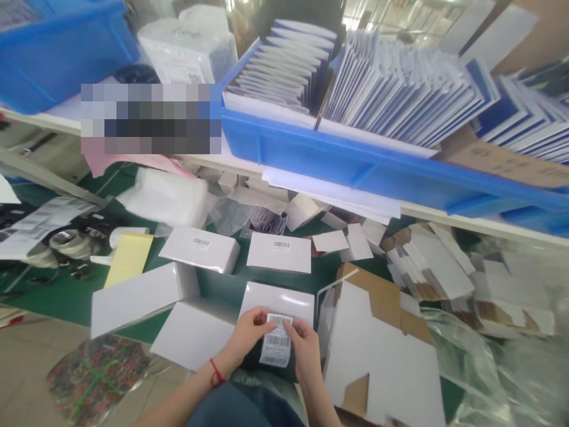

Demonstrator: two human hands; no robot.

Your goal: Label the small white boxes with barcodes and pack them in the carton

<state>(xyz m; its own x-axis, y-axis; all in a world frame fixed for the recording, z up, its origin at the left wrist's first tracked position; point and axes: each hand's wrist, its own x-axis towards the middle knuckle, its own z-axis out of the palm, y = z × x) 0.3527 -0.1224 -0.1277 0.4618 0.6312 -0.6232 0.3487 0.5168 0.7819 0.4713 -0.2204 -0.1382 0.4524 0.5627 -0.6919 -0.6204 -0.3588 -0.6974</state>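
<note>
A short strip of barcode labels [277, 344] is pinched at its top edge between my two hands. My left hand [253, 330], with a red cord on the wrist, grips its upper left corner. At the upper right corner, the thumb and fingers of my right hand [304, 344] close on it. Just beyond the strip lies a white box [280, 296], partly covered by my hands. Farther back, a white box with a barcode label [279, 254] sits beside another labelled white box [200, 249]. Plain white boxes [137, 299] lie to the left.
Flattened white cartons [382, 350] are stacked at right, beside clear plastic bags [471, 356]. A shelf with a long blue bin [311, 151] of folded booklets [400, 89] crosses the back. At left are cable coils [66, 243] and a yellow paper [128, 258] on the green table.
</note>
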